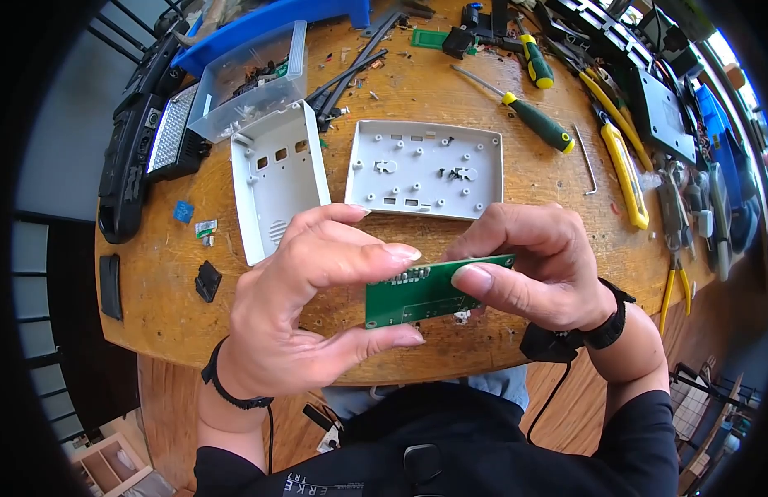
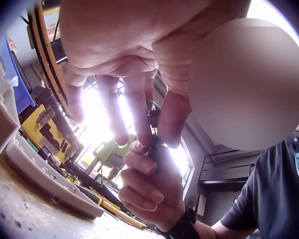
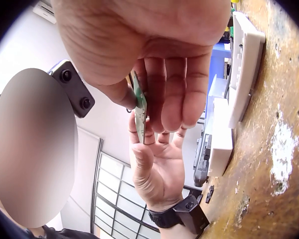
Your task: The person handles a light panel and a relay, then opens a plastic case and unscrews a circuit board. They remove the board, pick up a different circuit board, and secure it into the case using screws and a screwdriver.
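Observation:
A green circuit board (image 1: pixel 417 291) is held up in front of the body, over the near side of the table. My right hand (image 1: pixel 533 265) pinches its right end, thumb across the face and fingers behind. At the board's left end is my left hand (image 1: pixel 305 290), index fingertip at the upper edge and thumb along the lower edge. In the right wrist view the board (image 3: pixel 140 112) shows nearly edge-on. Just beyond the hands lie two light grey plastic housing halves, a shallow one (image 1: pixel 425 170) with posts inside and a deeper one (image 1: pixel 276 182) with square cutouts.
A clear plastic bin (image 1: pixel 255 83) with small parts stands at the back left. Screwdrivers (image 1: pixel 539 120), a yellow utility knife (image 1: pixel 622 176), a hex key (image 1: pixel 584 161) and pliers (image 1: pixel 675 248) lie on the right. Black scraps (image 1: pixel 207 282) are at the left.

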Available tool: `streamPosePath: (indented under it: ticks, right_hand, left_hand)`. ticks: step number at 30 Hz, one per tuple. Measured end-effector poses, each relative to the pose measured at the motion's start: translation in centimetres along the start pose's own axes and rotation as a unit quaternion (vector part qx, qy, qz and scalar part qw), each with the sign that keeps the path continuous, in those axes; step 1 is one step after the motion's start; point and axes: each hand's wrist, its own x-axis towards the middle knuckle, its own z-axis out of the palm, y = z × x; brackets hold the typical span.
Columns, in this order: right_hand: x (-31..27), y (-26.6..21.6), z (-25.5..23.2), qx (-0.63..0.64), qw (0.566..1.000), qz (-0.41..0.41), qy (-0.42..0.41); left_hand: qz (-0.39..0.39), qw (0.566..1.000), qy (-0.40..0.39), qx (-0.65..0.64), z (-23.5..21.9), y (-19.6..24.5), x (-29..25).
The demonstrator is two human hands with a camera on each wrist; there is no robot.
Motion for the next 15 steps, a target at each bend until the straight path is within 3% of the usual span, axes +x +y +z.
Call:
streamPosePath:
  ticks: [6, 15]
  right_hand:
    - [0.11, 0.44, -0.43, -0.054, 0.995, -0.081, -0.024]
    - [0.0, 0.13, -0.53, -0.029, 0.997, -0.064, -0.038]
  left_hand:
    - [0.005, 1.0, -0.003, -0.001, 0.06, 0.0, 0.02]
    - [0.008, 1.0, -0.004, -0.014, -0.01, -0.06, -0.04]
